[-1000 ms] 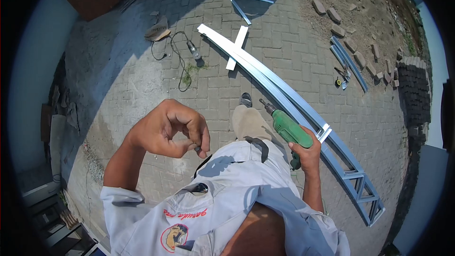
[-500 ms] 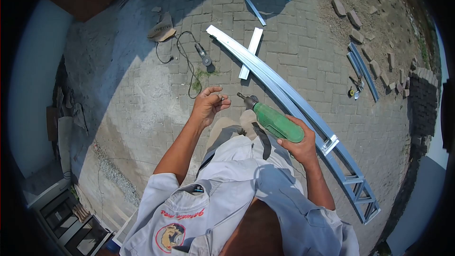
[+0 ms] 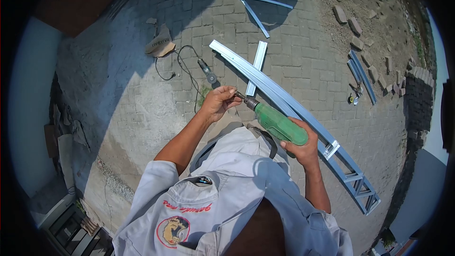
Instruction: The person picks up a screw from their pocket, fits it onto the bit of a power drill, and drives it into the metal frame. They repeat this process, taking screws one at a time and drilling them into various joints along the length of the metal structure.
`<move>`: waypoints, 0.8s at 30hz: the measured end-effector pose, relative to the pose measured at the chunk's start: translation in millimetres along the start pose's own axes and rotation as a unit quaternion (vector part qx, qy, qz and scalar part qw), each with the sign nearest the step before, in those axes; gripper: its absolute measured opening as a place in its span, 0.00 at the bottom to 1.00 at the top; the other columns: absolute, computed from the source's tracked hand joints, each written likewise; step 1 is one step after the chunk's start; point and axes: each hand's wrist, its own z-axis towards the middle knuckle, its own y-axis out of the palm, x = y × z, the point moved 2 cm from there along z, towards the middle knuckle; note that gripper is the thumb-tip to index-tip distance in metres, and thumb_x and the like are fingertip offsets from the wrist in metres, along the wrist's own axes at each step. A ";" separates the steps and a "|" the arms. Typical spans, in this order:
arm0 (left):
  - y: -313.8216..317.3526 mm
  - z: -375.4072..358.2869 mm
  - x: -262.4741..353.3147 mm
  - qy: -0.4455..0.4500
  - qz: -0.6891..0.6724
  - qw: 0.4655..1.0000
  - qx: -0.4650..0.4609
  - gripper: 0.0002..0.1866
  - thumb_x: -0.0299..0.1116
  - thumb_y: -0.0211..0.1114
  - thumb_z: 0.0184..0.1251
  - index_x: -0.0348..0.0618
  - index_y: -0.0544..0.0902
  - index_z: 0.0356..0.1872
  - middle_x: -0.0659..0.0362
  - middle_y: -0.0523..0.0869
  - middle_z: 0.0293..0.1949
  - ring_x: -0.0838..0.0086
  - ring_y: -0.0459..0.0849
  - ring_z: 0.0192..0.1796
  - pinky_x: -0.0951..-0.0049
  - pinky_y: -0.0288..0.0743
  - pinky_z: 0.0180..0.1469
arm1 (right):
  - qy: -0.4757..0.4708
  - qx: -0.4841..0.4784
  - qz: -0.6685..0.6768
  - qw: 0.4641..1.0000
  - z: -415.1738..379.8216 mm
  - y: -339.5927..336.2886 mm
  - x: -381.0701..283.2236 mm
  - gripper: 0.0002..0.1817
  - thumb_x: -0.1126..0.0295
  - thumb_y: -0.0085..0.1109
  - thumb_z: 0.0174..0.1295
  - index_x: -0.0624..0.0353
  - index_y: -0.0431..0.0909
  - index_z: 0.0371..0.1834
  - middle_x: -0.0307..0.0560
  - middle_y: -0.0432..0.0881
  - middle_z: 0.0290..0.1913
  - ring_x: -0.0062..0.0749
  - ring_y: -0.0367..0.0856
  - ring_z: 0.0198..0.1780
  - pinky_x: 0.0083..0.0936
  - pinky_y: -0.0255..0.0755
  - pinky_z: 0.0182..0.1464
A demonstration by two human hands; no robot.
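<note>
A green power drill (image 3: 279, 122) is gripped at its rear by my right hand (image 3: 303, 143), its dark chuck and bit pointing up and left. My left hand (image 3: 220, 102) has its fingers pinched at the tip of the bit; whatever small piece they hold is mostly hidden. Just beyond and right of the drill, long silver metal channels (image 3: 275, 87) lie on the paving, joined at the near end into a frame with short cross pieces (image 3: 362, 187). A shorter channel (image 3: 257, 66) lies crosswise under them.
An angle grinder (image 3: 207, 70) with its cord lies beyond my left hand, near a torn brown bag (image 3: 160, 45). Crossed metal strips (image 3: 251, 7) lie farther off. At right are short channels (image 3: 362, 76), a yellow tape roll (image 3: 350, 99) and loose paving blocks (image 3: 355, 26).
My left hand has moved right, bringing its fingers to the drill's tip; before, a gap lay between them. My right hand still holds the drill.
</note>
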 end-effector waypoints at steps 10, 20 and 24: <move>-16.0 51.1 62.4 -0.130 0.074 0.984 -0.096 0.08 0.33 0.67 0.76 0.38 0.83 0.46 0.53 0.89 0.42 0.65 0.93 0.44 0.65 0.90 0.54 | 0.064 0.000 0.069 0.996 52.6 2.9 3.8 0.39 0.73 0.80 0.45 0.68 0.79 0.66 0.52 0.87 0.57 0.33 0.86 0.57 0.30 0.76 0.63; 3.3 99.3 26.6 -0.164 0.019 0.986 -0.006 0.14 0.37 0.67 0.78 0.36 0.81 0.52 0.49 0.88 0.48 0.58 0.91 0.50 0.58 0.88 0.55 | 0.074 -0.009 0.008 0.997 103.7 -43.4 31.7 0.38 0.73 0.80 0.46 0.67 0.80 0.65 0.52 0.87 0.57 0.33 0.86 0.57 0.30 0.77 0.63; -10.1 123.5 -18.5 -0.182 0.181 0.961 0.099 0.28 0.46 0.71 0.73 0.43 0.77 0.67 0.46 0.84 0.60 0.55 0.84 0.65 0.47 0.79 0.66 | 0.083 0.004 -0.035 0.996 138.5 -38.5 60.0 0.37 0.72 0.79 0.48 0.69 0.79 0.65 0.54 0.88 0.56 0.35 0.87 0.57 0.31 0.77 0.63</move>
